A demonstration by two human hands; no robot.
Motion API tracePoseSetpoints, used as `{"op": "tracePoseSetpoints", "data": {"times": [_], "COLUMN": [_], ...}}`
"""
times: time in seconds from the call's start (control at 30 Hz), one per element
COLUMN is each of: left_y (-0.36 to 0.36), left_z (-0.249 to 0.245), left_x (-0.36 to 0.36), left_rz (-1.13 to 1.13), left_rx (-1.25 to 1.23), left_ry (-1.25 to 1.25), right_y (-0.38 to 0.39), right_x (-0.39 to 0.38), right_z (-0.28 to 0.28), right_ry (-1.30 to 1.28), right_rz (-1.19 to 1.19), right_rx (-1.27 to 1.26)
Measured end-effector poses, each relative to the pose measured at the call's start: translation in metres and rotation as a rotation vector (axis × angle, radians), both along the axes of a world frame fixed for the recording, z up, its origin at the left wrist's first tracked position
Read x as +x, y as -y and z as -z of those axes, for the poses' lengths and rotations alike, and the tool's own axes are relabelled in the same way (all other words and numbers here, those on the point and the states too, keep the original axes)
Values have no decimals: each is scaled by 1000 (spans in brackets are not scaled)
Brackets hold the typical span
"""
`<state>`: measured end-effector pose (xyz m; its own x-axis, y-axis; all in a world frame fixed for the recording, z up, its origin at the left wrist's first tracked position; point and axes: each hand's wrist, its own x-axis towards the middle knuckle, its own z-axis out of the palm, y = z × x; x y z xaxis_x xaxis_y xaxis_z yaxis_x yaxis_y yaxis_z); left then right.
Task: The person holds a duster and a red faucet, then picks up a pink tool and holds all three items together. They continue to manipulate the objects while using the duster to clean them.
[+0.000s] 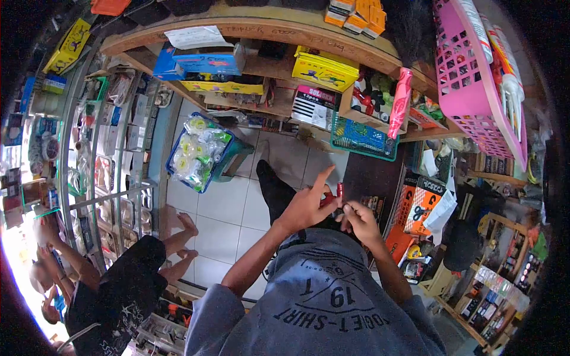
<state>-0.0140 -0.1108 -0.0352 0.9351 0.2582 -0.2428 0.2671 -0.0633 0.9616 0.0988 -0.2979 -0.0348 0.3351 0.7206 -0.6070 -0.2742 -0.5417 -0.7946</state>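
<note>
A small red cylindrical item (339, 190) stands upright between my hands, in front of my chest. My left hand (307, 206) is closed around its lower part, with the index finger stretched out forward. Just to the right, my right hand (358, 221) has its thumb and fingers pinched together close to the red item's lower end. What those fingers hold, if anything, is too small to make out. Below both hands is the grey T-shirt, and a dark trouser leg shows beyond them.
A blue-rimmed basket (170, 167) of clear packages stands on the tiled floor (223, 214). Wooden shelves (261, 29) with boxes run across the front. A pink basket (469, 77) is at upper right. Another person in black (122, 296) sits at lower left, near racks.
</note>
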Motion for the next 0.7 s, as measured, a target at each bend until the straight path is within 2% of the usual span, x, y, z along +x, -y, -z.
{"op": "tracePoseSetpoints", "data": {"times": [0.13,0.2,0.23,0.4,0.5,0.57,0.63,0.67,0.7], "left_y": [8,7,5,-11,-13,-9,-2,1,4], "left_z": [-4,-4,-6,12,33,51,69,73,71], "left_x": [26,40,46,49,36,19,2,-8,-16], "left_rz": [-33,-146,-155,-99,-54,14,57,96,94], "left_rx": [81,97,217,280,362,607,684,756,758], "left_ry": [19,78,22,64,106,67,0,-69,-73], "right_y": [4,1,-2,-19,-47,-66,-87,-92,-92], "right_x": [17,37,50,121,148,160,172,190,214], "right_z": [-5,-15,-22,-43,-51,-48,-39,-20,9], "right_ry": [195,257,289,457,481,488,554,551,724], "right_rz": [144,305,396,659,643,614,508,507,343], "right_rx": [56,3,48,206,190,193,145,147,177]}}
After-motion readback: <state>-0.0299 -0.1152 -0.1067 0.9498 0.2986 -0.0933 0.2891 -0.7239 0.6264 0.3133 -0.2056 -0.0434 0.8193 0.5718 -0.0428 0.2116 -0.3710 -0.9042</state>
